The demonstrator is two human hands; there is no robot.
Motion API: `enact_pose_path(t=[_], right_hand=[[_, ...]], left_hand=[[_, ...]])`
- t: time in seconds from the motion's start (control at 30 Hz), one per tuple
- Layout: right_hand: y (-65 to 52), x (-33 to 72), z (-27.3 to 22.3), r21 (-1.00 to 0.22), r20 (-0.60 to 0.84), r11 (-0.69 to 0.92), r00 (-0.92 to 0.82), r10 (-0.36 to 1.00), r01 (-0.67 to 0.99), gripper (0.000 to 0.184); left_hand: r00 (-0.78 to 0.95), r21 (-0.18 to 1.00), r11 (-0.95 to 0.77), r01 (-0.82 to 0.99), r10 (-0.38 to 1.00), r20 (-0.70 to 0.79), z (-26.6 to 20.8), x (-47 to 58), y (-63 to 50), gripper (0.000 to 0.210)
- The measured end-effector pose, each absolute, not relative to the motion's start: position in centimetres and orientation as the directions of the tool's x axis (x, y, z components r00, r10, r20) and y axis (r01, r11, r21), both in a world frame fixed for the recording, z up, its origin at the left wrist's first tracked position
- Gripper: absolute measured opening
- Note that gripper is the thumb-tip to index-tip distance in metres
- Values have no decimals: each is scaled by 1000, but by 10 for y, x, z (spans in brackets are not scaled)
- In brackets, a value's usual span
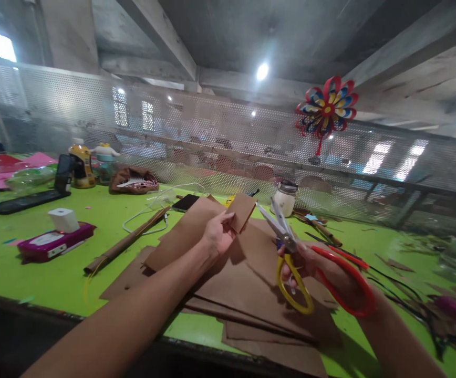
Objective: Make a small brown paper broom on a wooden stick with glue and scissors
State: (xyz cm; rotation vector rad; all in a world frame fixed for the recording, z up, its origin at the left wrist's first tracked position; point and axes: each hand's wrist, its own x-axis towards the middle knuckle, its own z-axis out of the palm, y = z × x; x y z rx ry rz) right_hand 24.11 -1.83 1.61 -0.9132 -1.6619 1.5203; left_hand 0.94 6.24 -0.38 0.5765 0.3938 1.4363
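My left hand (219, 235) is closed on a small rectangular piece of brown cardboard (244, 211), held up over the table. In my right hand (304, 260) is a pair of scissors (290, 242) with one yellow and one red handle loop. Their blades are parted and point up and left, close to the cardboard piece but apart from it. Beneath both hands lie several larger cardboard sheets (236, 286), overlapping one another. Part of my right hand's fingers is hidden behind the handles.
On the green table (113, 283), a cardboard tube (123, 244) and a purple box (54, 241) lie left. A phone (64, 176), a yellow bottle (82, 165) and a brown pouch (133, 181) stand farther back. A white jar (285, 199) is near the mesh partition (212, 136); cables (405, 289) lie right.
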Motion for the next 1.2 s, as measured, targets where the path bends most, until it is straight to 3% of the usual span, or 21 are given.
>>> enact_pose_path(t=[0.37, 0.5, 0.7, 1.0, 1.2], right_hand=[[-12, 246, 12, -991, 8, 73, -479, 878, 116, 44], [-12, 241, 12, -998, -26, 4, -459, 888, 63, 45], [-12, 236, 15, -1000, -10, -17, -411, 912, -13, 43], [-8, 243, 17, -997, -44, -73, -554, 831, -31, 54], [-6, 244, 14, -996, -71, -89, -522, 850, -8, 64]], left_hand=[[75, 607, 2, -795, 993, 95, -7, 12, 65, 30], [103, 625, -32, -780, 978, 179, -9, 15, 64, 30], [195, 742, -114, -660, 929, 316, -15, 19, 62, 27], [359, 823, -82, -561, 873, 331, -16, 17, 58, 34], [346, 829, -69, -555, 887, 305, -12, 15, 59, 34]])
